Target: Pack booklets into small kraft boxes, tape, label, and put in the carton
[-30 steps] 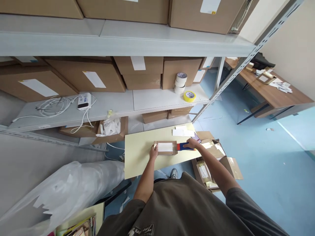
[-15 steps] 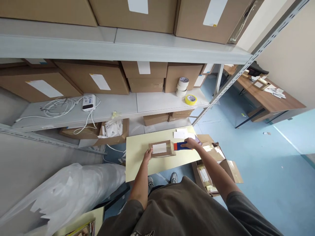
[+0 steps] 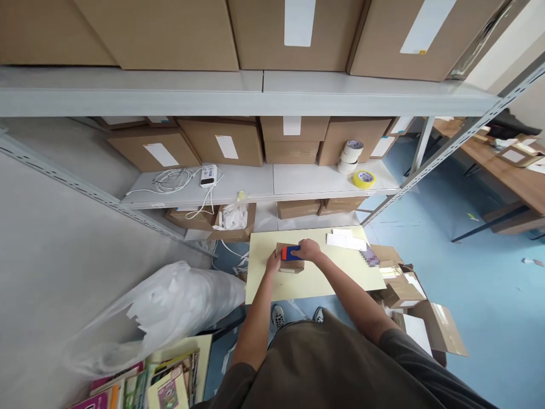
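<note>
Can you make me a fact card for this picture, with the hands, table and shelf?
Left hand: holding the left end of a small cardboard box
Right hand: holding a blue-and-red tool over the box
Table: pale yellow, with white papers toward the right
Middle shelf: larger cardboard boxes, white tape rolls, yellow tape roll

no txt legible, pwr strip (image 3: pixel 208 176) print too sm, yellow tape roll (image 3: pixel 363 179) lbl blurred

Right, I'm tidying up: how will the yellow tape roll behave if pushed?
The yellow tape roll would probably slide rather than roll, since it lies flat on the shelf. Set on its rim, it might roll, being round. Nudged forward, it could fall: the front edge is near.
</note>
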A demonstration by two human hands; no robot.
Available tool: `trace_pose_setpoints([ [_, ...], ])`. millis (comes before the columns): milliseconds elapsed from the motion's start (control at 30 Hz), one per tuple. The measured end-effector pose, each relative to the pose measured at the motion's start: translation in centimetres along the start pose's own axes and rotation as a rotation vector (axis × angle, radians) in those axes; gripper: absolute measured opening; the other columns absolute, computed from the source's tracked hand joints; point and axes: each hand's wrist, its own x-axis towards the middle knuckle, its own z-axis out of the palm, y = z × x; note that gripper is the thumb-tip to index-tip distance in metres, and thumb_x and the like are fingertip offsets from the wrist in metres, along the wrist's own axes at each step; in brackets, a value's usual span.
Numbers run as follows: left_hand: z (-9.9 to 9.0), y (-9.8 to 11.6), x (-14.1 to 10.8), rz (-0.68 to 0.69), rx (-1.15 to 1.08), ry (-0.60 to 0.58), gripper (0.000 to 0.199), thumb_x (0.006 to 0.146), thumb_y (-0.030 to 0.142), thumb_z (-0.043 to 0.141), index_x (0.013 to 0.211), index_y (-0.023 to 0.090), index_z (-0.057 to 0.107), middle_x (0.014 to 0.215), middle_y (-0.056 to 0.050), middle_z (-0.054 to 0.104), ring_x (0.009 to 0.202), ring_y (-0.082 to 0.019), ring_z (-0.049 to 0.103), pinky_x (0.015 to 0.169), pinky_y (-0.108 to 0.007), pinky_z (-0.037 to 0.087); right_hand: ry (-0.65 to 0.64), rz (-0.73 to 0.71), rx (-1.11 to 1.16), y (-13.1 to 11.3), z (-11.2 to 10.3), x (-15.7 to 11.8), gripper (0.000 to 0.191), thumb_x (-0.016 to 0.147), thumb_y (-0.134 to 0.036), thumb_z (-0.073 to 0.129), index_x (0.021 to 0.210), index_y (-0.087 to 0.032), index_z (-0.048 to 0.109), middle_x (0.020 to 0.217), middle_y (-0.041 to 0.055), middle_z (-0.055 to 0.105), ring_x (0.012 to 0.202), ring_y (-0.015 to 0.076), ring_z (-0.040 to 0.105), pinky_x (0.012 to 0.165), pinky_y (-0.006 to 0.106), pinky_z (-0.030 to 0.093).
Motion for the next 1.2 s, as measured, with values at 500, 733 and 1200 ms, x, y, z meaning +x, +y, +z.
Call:
trace_pose_setpoints([
  [500, 7.3, 3.5, -1.2, 0.005, 0.164, -0.006, 0.052, 0.106, 0.054, 0.036, 0.116, 0.021, 0.074, 0.116, -0.013, 0.078, 0.113, -0.029, 0.071, 0.091, -0.033, 0.052, 0.008, 0.107, 0.059, 16.7, -3.4, -6.6, 0.045, 0.085, -0.061, 0.077, 0.096, -0.017, 0.079, 0.091, 0.0123, 0.077, 0.083, 0.0256, 0.073, 0.065, 0.027, 0.047],
  [733, 6.7, 3.0, -0.3, 0.026, 0.151, -0.008, 0.053, 0.104, 0.057, 0.037, 0.107, 0.021, 0.076, 0.109, -0.013, 0.079, 0.109, -0.03, 0.072, 0.09, -0.033, 0.052, 0.064, 0.197, 0.003, 21.3, -3.3, -7.6, 0.044, 0.085, -0.059, 0.073, 0.092, -0.016, 0.079, 0.097, 0.0165, 0.078, 0.089, 0.0285, 0.073, 0.069, 0.029, 0.047],
  [1200, 6.9, 3.2, -1.0, 0.047, 0.108, -0.011, 0.053, 0.103, 0.058, 0.037, 0.098, 0.021, 0.075, 0.097, -0.011, 0.079, 0.099, -0.029, 0.073, 0.085, -0.033, 0.053, 0.026, 0.267, -0.029, 13.1, 2.2, -0.2, 0.037, 0.083, -0.031, 0.075, 0.114, -0.012, 0.077, 0.116, 0.023, 0.075, 0.112, 0.0335, 0.07, 0.093, 0.038, 0.052],
])
